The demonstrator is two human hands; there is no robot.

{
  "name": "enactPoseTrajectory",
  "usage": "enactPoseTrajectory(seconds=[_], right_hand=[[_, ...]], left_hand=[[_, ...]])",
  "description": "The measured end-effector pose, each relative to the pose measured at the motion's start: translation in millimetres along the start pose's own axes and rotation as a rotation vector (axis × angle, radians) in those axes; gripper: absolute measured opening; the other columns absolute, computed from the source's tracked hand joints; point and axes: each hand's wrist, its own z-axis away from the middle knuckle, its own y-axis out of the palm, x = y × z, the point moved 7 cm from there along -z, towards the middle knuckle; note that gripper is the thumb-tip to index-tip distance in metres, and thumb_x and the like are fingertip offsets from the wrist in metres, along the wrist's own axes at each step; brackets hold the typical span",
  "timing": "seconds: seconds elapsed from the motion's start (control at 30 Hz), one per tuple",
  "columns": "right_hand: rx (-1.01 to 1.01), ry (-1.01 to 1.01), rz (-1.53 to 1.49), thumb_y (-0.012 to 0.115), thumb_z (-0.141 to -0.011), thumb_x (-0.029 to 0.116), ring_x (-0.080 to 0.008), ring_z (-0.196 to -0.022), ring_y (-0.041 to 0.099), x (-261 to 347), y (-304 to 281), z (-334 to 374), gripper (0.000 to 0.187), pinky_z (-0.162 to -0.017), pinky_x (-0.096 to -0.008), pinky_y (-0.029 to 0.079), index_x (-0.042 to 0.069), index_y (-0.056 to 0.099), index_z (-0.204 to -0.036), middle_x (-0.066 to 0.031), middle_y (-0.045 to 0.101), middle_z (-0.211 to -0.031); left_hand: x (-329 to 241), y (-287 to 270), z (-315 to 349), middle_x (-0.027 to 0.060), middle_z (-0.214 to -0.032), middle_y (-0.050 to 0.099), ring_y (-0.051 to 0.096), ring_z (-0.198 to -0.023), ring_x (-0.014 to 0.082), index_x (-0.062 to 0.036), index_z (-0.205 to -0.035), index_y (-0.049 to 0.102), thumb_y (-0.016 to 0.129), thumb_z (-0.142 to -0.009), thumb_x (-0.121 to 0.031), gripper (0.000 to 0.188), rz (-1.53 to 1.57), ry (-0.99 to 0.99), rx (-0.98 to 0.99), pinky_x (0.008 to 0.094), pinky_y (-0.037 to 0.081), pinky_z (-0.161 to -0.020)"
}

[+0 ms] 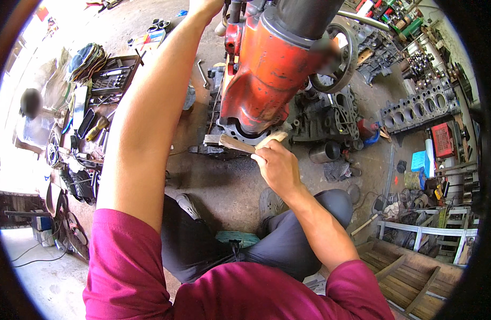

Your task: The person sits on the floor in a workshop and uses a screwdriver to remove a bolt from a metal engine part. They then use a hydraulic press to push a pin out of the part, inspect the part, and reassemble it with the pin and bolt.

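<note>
A large red machine housing with a dark cylinder on top stands tilted in front of me. It rests over an engine block, and a round opening shows at its lower end. My left arm stretches up along its left side. My left hand is at the upper edge, beside the machine's upper part; its fingers are cut off from view. My right hand is closed around light wooden pieces just below the housing's lower end. I cannot tell whether both pieces are in its grip.
A black handwheel sits on the machine's right side. Behind it lie dark engine parts, and a cylinder block stands farther right. A metal sleeve is on the floor. Tool trays lie left; a wooden crate is near right.
</note>
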Motion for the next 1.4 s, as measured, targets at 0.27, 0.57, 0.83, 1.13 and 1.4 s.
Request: enactPoseTrajectory(seconds=[0.27, 0.57, 0.83, 1.13, 1.4], right_hand=[[-0.04, -0.013, -0.036, 0.076, -0.079, 0.009, -0.0319, -0.074, 0.065, 1, -1, -5, 0.012, -0.064, -0.0395, 0.051, 0.002, 0.07, -0.086, -0.0115, 0.064, -0.083], [-0.048, -0.023, -0.018, 0.071, -0.084, 0.013, -0.0336, -0.076, 0.065, -1, 4, -11, 0.009, -0.064, -0.0444, 0.052, 0.006, 0.069, -0.088, -0.0105, 0.063, -0.085], [-0.022, 0.014, 0.024, 0.07, -0.083, 0.015, -0.0341, -0.077, 0.065, -7, 5, -14, 0.009, -0.066, -0.044, 0.052, 0.007, 0.07, -0.087, -0.0116, 0.063, -0.085], [-0.07, 0.094, 0.063, 0.078, -0.076, 0.016, -0.0314, -0.079, 0.064, -2, -5, -32, 0.013, -0.072, -0.041, 0.051, 0.007, 0.075, -0.084, -0.0111, 0.065, -0.087], [0.012, 0.198, -0.033, 0.08, -0.074, 0.012, -0.034, -0.076, 0.061, -5, -6, -32, 0.018, -0.07, -0.043, 0.047, 0.002, 0.066, -0.08, -0.013, 0.06, -0.081]], left_hand=[[-2, 0, 1, 0.012, -0.08, 0.069, 0.063, -0.072, 0.0178, 0.0011, -0.092, 0.066, 0.061, -0.087, -0.011, 0.014, -0.014, -0.005, -0.002, 0.033, 0.05, -0.066], [4, 1, -3, 0.0141, -0.085, 0.069, 0.064, -0.077, 0.0211, 0.0011, -0.094, 0.065, 0.06, -0.088, -0.011, 0.015, -0.063, 0.049, -0.024, 0.0349, 0.051, -0.07], [8, 4, -1, 0.0137, -0.084, 0.068, 0.063, -0.075, 0.0192, 0.0013, -0.095, 0.066, 0.059, -0.09, -0.011, 0.015, 0.051, 0.006, -0.007, 0.0341, 0.051, -0.068], [-10, -27, 46, 0.0182, -0.104, 0.071, 0.068, -0.097, 0.0271, 0.0025, -0.108, 0.065, 0.068, -0.09, -0.036, 0.042, 0.054, -0.009, -0.262, 0.0366, 0.052, -0.088], [13, -207, 163, 0.0159, -0.089, 0.07, 0.069, -0.082, 0.0224, 0.0, -0.098, 0.069, 0.073, -0.085, -0.03, 0.033, -0.546, 0.027, -0.103, 0.0329, 0.053, -0.075]])
